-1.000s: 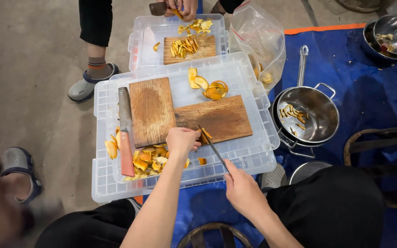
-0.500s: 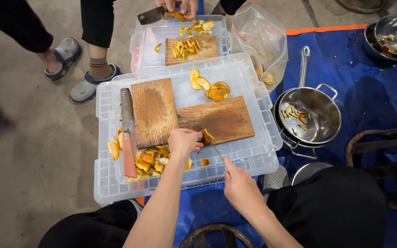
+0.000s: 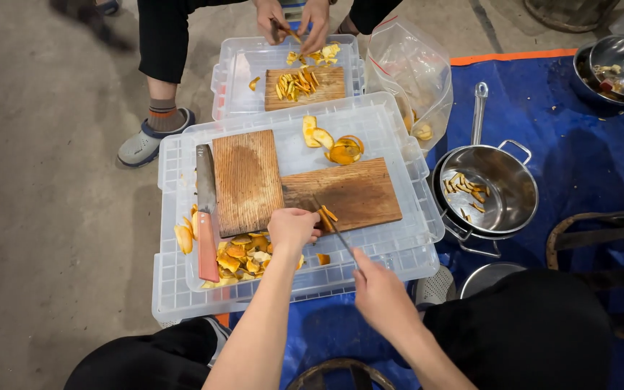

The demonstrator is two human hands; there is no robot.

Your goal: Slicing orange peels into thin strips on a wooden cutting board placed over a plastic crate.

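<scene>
My left hand (image 3: 294, 227) is closed on a piece of orange peel (image 3: 328, 214) at the near edge of a wooden cutting board (image 3: 352, 193). My right hand (image 3: 378, 289) grips a thin knife (image 3: 335, 230) whose blade points at that peel. A second wooden board (image 3: 247, 180) lies beside it, both on an upturned clear plastic bin (image 3: 182, 289). A heap of orange peels (image 3: 243, 256) sits near my left wrist. A cleaver with a red handle (image 3: 206, 217) lies left of the boards. More peel pieces (image 3: 334, 144) rest at the bin's far side.
Across from me another person's hands (image 3: 294, 18) work peel over a smaller bin (image 3: 240, 65) with a board and cut strips. A steel pot (image 3: 492, 188) with some strips stands right on blue tarp (image 3: 586, 144), beside a clear plastic bag (image 3: 413, 79) and metal bowls (image 3: 619, 65).
My hands have hardly moved; the knife stays at the peel. The person opposite has shifted, their cleaver gone from view and both hands now together over the far bin.
</scene>
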